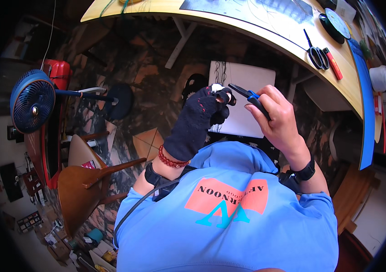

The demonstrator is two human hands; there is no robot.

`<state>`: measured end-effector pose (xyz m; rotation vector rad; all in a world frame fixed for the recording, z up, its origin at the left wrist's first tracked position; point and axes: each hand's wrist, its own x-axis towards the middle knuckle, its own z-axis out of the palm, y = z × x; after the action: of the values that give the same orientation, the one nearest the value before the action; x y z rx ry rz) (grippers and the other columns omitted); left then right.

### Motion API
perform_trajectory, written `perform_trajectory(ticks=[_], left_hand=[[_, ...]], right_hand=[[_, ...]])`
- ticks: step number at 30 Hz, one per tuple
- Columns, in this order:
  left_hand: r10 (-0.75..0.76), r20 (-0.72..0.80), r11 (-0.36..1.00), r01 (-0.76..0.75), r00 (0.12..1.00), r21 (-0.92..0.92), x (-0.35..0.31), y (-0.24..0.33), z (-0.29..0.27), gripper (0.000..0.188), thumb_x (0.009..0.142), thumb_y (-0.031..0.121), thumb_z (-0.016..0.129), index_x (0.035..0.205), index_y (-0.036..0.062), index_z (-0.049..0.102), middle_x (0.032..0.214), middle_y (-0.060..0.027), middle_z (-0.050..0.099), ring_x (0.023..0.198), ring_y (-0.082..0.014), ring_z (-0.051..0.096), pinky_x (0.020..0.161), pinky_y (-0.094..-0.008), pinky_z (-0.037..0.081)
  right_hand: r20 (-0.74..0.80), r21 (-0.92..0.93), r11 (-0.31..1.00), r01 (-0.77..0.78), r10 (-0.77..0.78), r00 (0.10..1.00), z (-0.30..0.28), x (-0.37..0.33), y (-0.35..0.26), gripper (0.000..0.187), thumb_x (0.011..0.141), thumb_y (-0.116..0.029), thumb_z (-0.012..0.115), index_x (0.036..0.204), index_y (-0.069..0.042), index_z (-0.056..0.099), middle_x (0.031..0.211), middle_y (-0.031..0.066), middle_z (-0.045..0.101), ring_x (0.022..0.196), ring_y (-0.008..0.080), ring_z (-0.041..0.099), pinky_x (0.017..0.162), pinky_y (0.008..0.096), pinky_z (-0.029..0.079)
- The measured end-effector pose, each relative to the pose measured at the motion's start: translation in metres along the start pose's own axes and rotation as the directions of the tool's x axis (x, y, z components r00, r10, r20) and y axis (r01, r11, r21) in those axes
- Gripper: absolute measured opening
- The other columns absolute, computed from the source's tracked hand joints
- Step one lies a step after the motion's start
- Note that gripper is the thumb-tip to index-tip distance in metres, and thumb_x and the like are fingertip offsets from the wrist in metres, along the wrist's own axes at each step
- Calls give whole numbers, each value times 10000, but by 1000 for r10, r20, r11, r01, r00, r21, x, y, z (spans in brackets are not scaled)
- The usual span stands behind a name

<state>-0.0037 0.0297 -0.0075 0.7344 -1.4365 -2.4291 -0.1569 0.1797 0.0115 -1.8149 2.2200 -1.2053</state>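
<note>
My right hand point(277, 115) is wrapped round a pair of pliers point(239, 90) with black jaws and blue-and-black handles. The jaws point left, towards the fingertips of my left hand point(197, 113). That hand wears a black glove with bare fingertips and some white wrapping on a finger. Its fingers are bent into a pinch, and what lies between them is too small and dark to name. Beneath both hands a white board point(243, 122) lies over my lap. Thin dark strands point(220, 72) hang along the board's far left part.
Ahead curves a wooden table point(247, 25) bearing black scissors point(316, 56), a red lighter-like stick point(333, 64) and a green spool point(333, 27). A blue strip point(364, 113) edges it at right. A blue fan point(33, 102) and wooden chair point(79, 195) stand left.
</note>
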Motion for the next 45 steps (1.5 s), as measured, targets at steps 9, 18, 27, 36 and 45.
perform_trajectory(ticks=[9, 18, 27, 36, 45], left_hand=[[159, 52, 975, -165, 986, 151, -2, 8, 3, 188, 981, 217, 604, 1041, 40, 630, 843, -23, 637, 751, -92, 601, 703, -240, 494], [82, -6, 994, -81, 997, 70, -3, 14, 6, 184, 977, 204, 609, 1055, 37, 627, 852, -17, 637, 759, -94, 615, 715, -248, 511], [84, -10, 995, -83, 996, 59, -3, 10, 6, 160, 971, 186, 596, 1042, 44, 623, 836, -3, 612, 735, -87, 587, 681, -238, 496], [65, 24, 995, -67, 998, 77, -1, 16, 6, 133, 957, 144, 601, 1038, 41, 619, 858, -28, 621, 731, -97, 609, 681, -247, 510], [36, 7, 992, -37, 999, 119, -1, 18, 15, 165, 941, 161, 620, 1050, 41, 654, 811, 2, 591, 718, -76, 580, 660, -210, 460]], right_hand=[[-52, 135, 988, -80, 88, 995, 14, -4, 4, 207, 831, -77, 747, 790, 37, 578, 765, 143, 527, 643, 307, 537, 567, 377, 436], [-37, 248, 957, -152, 166, 985, 12, -1, 1, 198, 842, -63, 740, 786, 45, 584, 734, 142, 516, 611, 298, 514, 549, 360, 416], [-10, 264, 949, -172, 181, 983, 11, -2, 1, 173, 850, -68, 734, 811, 50, 614, 734, 137, 523, 607, 278, 512, 550, 346, 412], [-20, 268, 950, -158, 169, 985, 7, -2, -2, 151, 855, -70, 729, 827, 45, 634, 732, 125, 527, 592, 255, 512, 535, 338, 404], [-27, 295, 939, -175, 191, 981, 4, -4, 0, 188, 871, -83, 723, 759, 35, 628, 700, 106, 540, 566, 216, 533, 520, 323, 401]])
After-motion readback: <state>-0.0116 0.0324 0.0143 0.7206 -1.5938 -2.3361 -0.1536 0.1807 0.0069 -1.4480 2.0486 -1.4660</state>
